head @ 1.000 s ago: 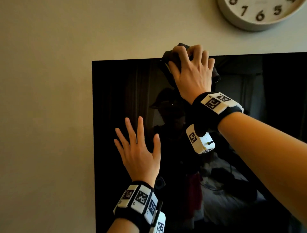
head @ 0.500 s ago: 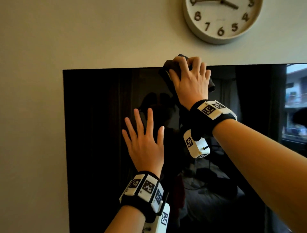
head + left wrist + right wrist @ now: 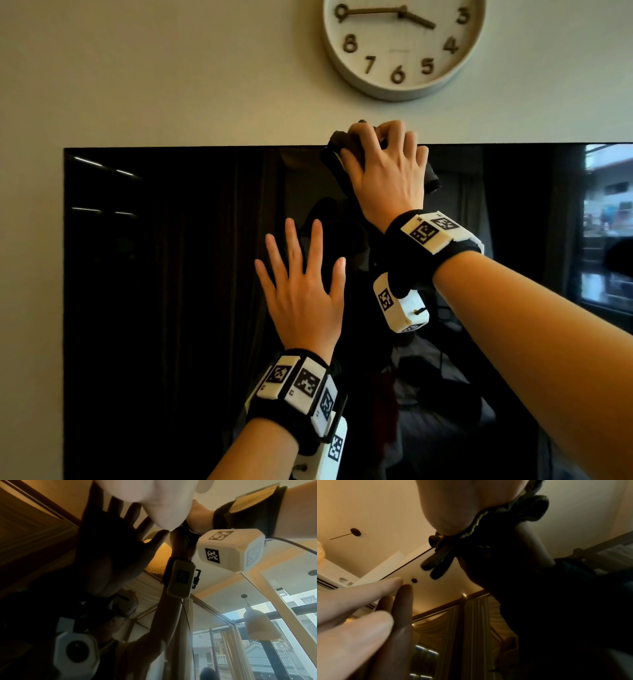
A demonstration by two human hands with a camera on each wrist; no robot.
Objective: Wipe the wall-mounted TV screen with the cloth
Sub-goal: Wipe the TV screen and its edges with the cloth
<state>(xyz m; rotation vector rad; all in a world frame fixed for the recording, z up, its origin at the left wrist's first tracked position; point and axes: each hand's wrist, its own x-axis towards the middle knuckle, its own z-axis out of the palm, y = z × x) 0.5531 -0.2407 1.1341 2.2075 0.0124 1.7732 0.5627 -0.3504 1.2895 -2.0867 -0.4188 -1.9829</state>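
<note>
Wiping the top edge of the TV screen (image 3: 164, 274)

Right hand (image 3: 387, 174) clutches the bunched dark cloth (image 3: 337, 147) against the top edge; left hand (image 3: 305, 291), fingers spread, lies flat on the glass. Next, likely sweep sideways (keeping pressure light).

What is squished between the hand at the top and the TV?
A dark cloth. The right hand presses it bunched against the top edge of the TV screen. The head view shows it; the right wrist view shows it too.
</note>
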